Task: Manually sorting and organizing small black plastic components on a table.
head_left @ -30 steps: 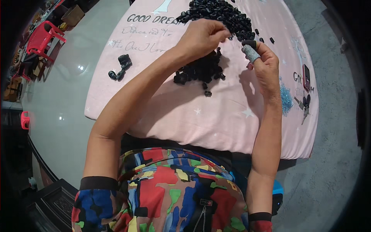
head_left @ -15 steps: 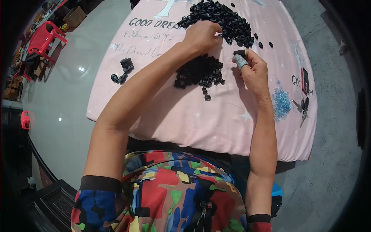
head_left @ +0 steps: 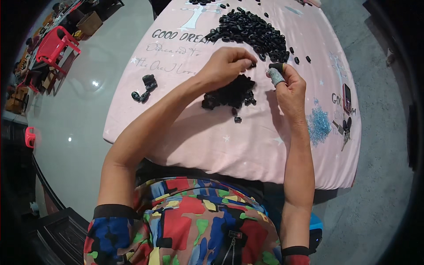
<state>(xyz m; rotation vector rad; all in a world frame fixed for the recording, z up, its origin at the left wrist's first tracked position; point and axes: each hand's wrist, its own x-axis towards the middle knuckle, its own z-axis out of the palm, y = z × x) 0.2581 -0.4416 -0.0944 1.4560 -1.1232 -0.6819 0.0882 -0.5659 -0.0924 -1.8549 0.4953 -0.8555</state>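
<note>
My left hand is closed in a pinch on a small black plastic part, just above the near pile. Facing it, my right hand has thumb and fingers pressed together; a grey wrap covers one digit and a black cover another. What it holds, if anything, is too small to make out. A large heap of small black oval parts lies beyond my hands. Below my left hand sits a second pile of black parts, with a couple of loose pieces at its near side.
A pink printed cloth covers the table. On the right lie small clear-blue bits, a phone and keys. Several black pieces lie at the left. A red plastic chair stands on the floor.
My left hand has drawn back from the far heap toward my right hand with a small black part. The right hand stays nearly in place. The whole view has shifted slightly.
</note>
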